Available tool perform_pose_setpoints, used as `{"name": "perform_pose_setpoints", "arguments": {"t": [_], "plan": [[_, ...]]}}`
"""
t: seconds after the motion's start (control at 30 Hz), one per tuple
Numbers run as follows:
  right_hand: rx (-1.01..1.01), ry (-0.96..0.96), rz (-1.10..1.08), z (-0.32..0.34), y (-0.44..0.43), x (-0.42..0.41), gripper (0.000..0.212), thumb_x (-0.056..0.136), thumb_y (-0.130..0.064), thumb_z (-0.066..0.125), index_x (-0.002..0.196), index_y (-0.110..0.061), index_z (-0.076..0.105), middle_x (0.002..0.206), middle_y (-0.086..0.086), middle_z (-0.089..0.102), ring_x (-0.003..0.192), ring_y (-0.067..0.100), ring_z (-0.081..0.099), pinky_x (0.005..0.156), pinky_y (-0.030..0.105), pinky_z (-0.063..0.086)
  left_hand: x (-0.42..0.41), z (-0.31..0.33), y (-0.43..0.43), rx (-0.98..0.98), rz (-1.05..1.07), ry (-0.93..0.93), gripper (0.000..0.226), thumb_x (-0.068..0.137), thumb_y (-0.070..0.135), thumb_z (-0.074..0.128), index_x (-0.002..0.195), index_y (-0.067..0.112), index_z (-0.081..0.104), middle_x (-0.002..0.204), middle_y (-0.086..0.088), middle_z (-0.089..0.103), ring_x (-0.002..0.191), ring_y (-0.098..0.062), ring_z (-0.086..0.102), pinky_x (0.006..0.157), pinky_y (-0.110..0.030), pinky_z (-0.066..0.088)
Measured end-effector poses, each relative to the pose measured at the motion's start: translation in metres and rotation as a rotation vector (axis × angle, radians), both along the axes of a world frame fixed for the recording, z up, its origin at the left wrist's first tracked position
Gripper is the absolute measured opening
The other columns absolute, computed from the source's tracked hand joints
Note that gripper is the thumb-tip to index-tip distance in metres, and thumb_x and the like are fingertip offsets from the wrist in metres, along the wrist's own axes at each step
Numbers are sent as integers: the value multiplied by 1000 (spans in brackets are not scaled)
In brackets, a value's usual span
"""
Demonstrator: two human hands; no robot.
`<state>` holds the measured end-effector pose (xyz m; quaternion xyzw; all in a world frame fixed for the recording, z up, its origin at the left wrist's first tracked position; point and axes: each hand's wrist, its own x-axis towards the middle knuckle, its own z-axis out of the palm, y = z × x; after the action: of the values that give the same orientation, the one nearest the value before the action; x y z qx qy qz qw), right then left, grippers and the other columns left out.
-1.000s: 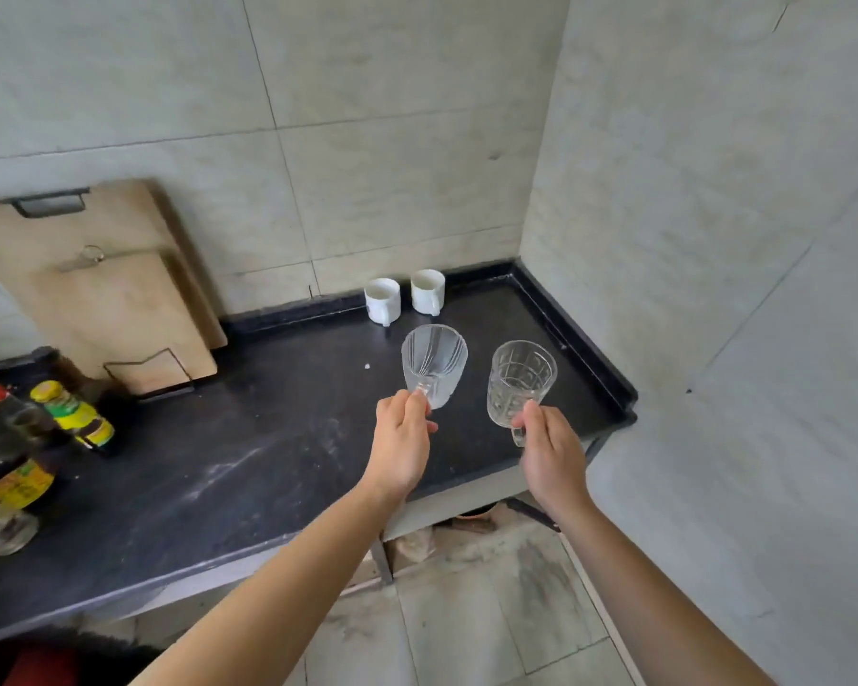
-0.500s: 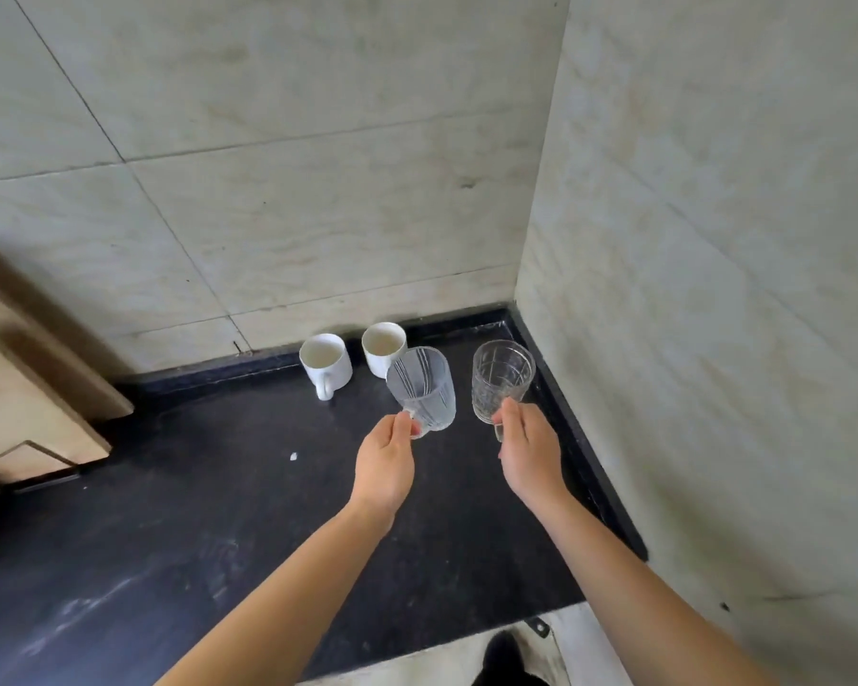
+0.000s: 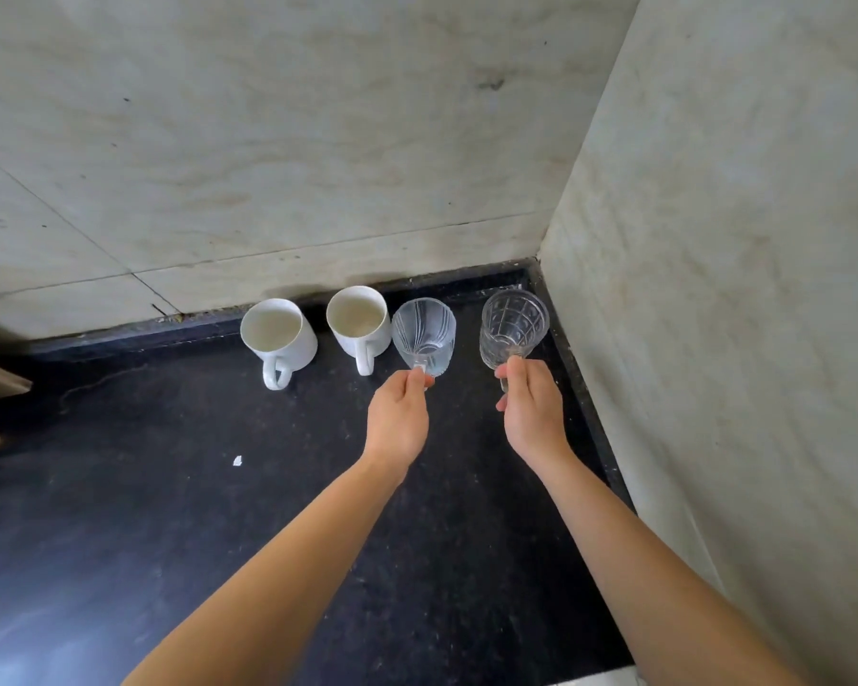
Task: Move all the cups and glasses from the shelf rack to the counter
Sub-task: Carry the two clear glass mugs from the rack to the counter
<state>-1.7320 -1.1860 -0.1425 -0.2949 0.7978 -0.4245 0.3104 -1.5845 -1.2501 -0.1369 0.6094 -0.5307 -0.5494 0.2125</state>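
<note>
Two glass cups sit by the back wall: the left hand (image 3: 398,419) pinches the striped glass cup (image 3: 424,336), and the right hand (image 3: 533,413) pinches the checked glass cup (image 3: 513,328). Two white mugs (image 3: 278,337) stand just left of the left hand's cup.

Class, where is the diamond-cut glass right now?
The diamond-cut glass is at the counter's back right corner, held by the right hand, beside the ribbed glass.

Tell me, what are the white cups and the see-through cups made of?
The white mugs look like glazed ceramic: opaque, smooth, slightly shiny. The two cups in the hands look like clear glass with cut patterns, though plastic can't be ruled out.
</note>
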Motion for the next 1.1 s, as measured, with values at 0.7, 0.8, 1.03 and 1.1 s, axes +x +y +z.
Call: {"name": "perform_pose_setpoints", "arguments": {"t": [0.7, 0.8, 1.03, 1.1], "plan": [[57, -3, 103, -68, -101, -8, 36, 111, -29, 32, 103, -16, 64, 116, 2, 54, 67, 7, 62, 60, 3, 39, -33, -73, -80, -10, 9, -31, 37, 106, 36, 36, 116, 16, 65, 92, 15, 62, 86, 1, 56, 69, -16, 39], [90, -5, 118, -68, -103, -12, 40, 110, -34, 31, 113, -16, 67, 119, 0, 56, 67, 4, 64, 59, 3, 40, -35, -71, -83, -2, -11, -23, 35, 105, 37, 38, 109, 15, 65, 83, 11, 60, 77, -3, 55, 66, -22, 40], [254, 41, 105, -31, -90, -10, 59, 106, -46, 44, 152, -10, 39, 156, 12, 38, 128, 29, 56, 102, 32, 42, 3, -23, -73, -141, -170, -202, 30, 102, 37, 43, 123, 19, 56, 98, 12, 64, 88, -14, 61, 68, -25, 45], [236, 151, 115, -4, -90, -6, 66, 105, -43, 46, 157, -5, 28, 163, 17, 23, 140, 34, 45, 107, 37, 40, 23, 5, -72, -292, -249, -287, 40, 104, 38, 41, 135, 14, 52, 125, -5, 63, 112, -26, 57, 87, -37, 47]]}}
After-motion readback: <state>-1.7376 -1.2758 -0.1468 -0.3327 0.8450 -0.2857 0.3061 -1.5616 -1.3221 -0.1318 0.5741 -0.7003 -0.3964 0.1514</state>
